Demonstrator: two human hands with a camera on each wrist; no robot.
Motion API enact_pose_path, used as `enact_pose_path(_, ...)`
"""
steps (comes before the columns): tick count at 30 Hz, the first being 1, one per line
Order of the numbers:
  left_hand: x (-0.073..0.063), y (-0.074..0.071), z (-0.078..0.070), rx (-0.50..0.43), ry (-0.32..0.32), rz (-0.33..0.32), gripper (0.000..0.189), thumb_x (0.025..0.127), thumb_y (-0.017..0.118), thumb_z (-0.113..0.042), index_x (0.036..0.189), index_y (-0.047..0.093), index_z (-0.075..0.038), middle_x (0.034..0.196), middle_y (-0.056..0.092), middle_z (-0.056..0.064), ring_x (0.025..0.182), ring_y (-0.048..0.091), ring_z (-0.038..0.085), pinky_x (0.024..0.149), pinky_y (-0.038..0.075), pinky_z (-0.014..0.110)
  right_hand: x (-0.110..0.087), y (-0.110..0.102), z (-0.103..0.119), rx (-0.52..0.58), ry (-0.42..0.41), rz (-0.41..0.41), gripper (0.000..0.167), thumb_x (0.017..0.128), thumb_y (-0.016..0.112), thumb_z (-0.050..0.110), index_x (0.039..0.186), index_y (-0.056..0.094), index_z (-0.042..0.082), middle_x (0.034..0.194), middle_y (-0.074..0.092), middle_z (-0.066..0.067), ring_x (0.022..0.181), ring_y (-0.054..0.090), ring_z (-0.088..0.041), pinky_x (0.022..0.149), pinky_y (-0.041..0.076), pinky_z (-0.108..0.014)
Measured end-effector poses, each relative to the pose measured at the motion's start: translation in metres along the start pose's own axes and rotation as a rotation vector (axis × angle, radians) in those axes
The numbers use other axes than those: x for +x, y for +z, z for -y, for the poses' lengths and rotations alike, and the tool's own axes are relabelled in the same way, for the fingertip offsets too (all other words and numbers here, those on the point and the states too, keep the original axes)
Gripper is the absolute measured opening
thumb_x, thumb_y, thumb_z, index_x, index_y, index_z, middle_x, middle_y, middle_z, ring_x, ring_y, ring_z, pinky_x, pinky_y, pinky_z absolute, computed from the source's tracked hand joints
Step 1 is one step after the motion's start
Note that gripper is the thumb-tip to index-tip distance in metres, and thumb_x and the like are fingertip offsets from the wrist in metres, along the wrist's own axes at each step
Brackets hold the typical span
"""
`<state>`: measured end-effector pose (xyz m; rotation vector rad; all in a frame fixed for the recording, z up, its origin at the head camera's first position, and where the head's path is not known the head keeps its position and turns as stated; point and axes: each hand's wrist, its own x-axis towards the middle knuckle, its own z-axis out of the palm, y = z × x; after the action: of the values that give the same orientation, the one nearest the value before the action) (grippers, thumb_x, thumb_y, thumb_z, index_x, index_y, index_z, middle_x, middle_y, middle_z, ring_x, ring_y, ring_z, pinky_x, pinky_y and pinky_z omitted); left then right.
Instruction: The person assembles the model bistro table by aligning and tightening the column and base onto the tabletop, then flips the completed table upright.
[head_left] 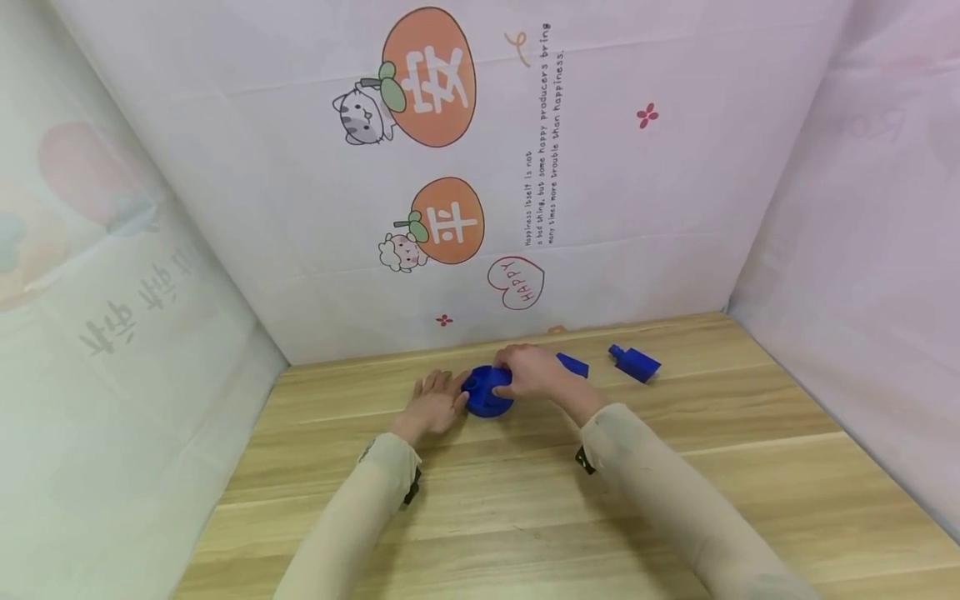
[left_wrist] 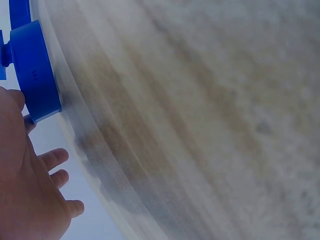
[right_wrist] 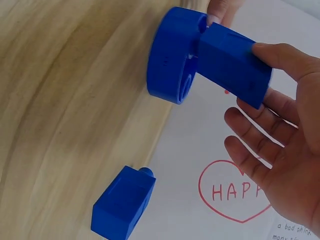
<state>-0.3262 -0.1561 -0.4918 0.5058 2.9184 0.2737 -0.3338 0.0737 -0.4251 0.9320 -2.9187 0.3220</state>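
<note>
As hands (head_left: 437,407) (head_left: 529,372) hold round blue base (right_wrist: 167,62), angular block (right_wrist: 231,62), grained wood (head_left: 510,533) below

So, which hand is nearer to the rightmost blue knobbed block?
Right. The right hand is left of the knobbed block, gripping another block; the left hand is farther left, touching the round blue base.

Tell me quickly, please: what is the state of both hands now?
Left hand: open, touching the round blue base.
Right hand: holding a blue pegged block.
</note>
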Motion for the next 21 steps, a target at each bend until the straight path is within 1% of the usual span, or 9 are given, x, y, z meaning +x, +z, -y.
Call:
enact_pose_path(3, 0.0012, 0.0, 0.0007, 0.007, -0.003, 0.0, 0.054, 0.109, 0.024, -0.044, 0.161, 0.019, -0.028, 0.165, 0.023, 0.017, 0.155, 0.012, 0.039, 0.122, 0.013, 0.064, 0.002, 0.0016, 0.0031, -0.006, 0.006, -0.001, 0.048, 0.087, 0.072, 0.05, 0.12, 0.066, 0.015, 0.112, 0.072, -0.004, 0.095, 0.068, -0.02, 0.084, 0.057, -0.04)
enact_pose_path(5, 0.0022, 0.0004, 0.0013, 0.011, -0.006, 0.001, 0.055, 0.109, 0.023, -0.045, 0.161, 0.018, -0.028, 0.165, 0.023, 0.016, 0.155, 0.012, 0.039, 0.122, 0.013, 0.063, 0.0027, 0.0026, 0.0052, -0.016, 0.001, -0.003, 0.049, 0.087, 0.071, 0.053, 0.12, 0.066, 0.017, 0.113, 0.072, -0.004, 0.095, 0.069, -0.02, 0.083, 0.057, -0.04)
enact_pose_path(7, 0.0033, 0.0012, 0.002, 0.015, -0.005, -0.001, 0.055, 0.109, 0.024, -0.045, 0.161, 0.019, -0.028, 0.164, 0.023, 0.016, 0.155, 0.013, 0.039, 0.122, 0.013, 0.064, 0.0024, 0.0031, 0.0067, -0.016, -0.018, 0.008, 0.052, 0.086, 0.072, 0.056, 0.121, 0.065, 0.018, 0.116, 0.072, -0.004, 0.099, 0.069, -0.021, 0.086, 0.057, -0.041)
enact_pose_path(9, 0.0033, 0.0017, 0.0021, 0.018, -0.004, 0.001, 0.055, 0.109, 0.024, -0.045, 0.161, 0.019, -0.028, 0.164, 0.024, 0.016, 0.155, 0.013, 0.039, 0.122, 0.013, 0.064, 0.0014, 0.0037, 0.0062, -0.011, -0.043, 0.026, 0.052, 0.085, 0.074, 0.053, 0.123, 0.066, 0.018, 0.123, 0.07, -0.004, 0.109, 0.067, -0.024, 0.093, 0.055, -0.043)
enact_pose_path(11, 0.0034, 0.0022, 0.0023, 0.019, -0.005, 0.004, 0.054, 0.109, 0.024, -0.045, 0.161, 0.019, -0.028, 0.164, 0.024, 0.016, 0.154, 0.013, 0.039, 0.122, 0.013, 0.064, 0.0004, 0.0039, 0.0045, -0.001, -0.068, 0.046, 0.053, 0.084, 0.077, 0.047, 0.126, 0.066, 0.017, 0.128, 0.068, -0.004, 0.116, 0.065, -0.025, 0.098, 0.053, -0.044)
enact_pose_path(13, 0.0028, 0.002, 0.0024, 0.021, -0.009, 0.008, 0.055, 0.109, 0.024, -0.046, 0.161, 0.018, -0.029, 0.164, 0.024, 0.016, 0.155, 0.013, 0.039, 0.122, 0.013, 0.064, 0.0001, 0.0045, 0.0029, 0.003, -0.084, 0.05, 0.051, 0.084, 0.078, 0.04, 0.127, 0.066, 0.016, 0.132, 0.066, -0.004, 0.12, 0.063, -0.025, 0.101, 0.052, -0.044)
enact_pose_path(16, 0.0026, 0.0018, 0.0025, 0.019, -0.02, 0.014, 0.055, 0.109, 0.023, -0.047, 0.161, 0.017, -0.03, 0.165, 0.023, 0.015, 0.155, 0.011, 0.038, 0.122, 0.013, 0.064, 0.0018, 0.0058, 0.0036, -0.016, -0.081, 0.033, 0.047, 0.085, 0.078, 0.039, 0.124, 0.068, 0.014, 0.126, 0.069, -0.004, 0.115, 0.066, -0.024, 0.099, 0.053, -0.042)
enact_pose_path(19, 0.003, 0.0027, 0.0025, 0.026, -0.029, 0.014, 0.055, 0.109, 0.022, -0.048, 0.161, 0.017, -0.031, 0.165, 0.023, 0.015, 0.155, 0.011, 0.038, 0.122, 0.013, 0.064, 0.0042, 0.0077, 0.0073, -0.035, -0.054, 0.012, 0.048, 0.086, 0.075, 0.049, 0.116, 0.07, 0.011, 0.114, 0.072, -0.005, 0.103, 0.068, -0.023, 0.09, 0.057, -0.041)
enact_pose_path(21, 0.0032, 0.0034, 0.0021, 0.029, -0.032, 0.014, 0.055, 0.109, 0.022, -0.048, 0.161, 0.016, -0.032, 0.165, 0.022, 0.015, 0.155, 0.011, 0.038, 0.122, 0.012, 0.064, 0.0051, 0.0086, 0.0104, -0.037, -0.034, 0.008, 0.052, 0.086, 0.073, 0.054, 0.113, 0.07, 0.01, 0.111, 0.072, -0.005, 0.099, 0.068, -0.022, 0.088, 0.057, -0.041)
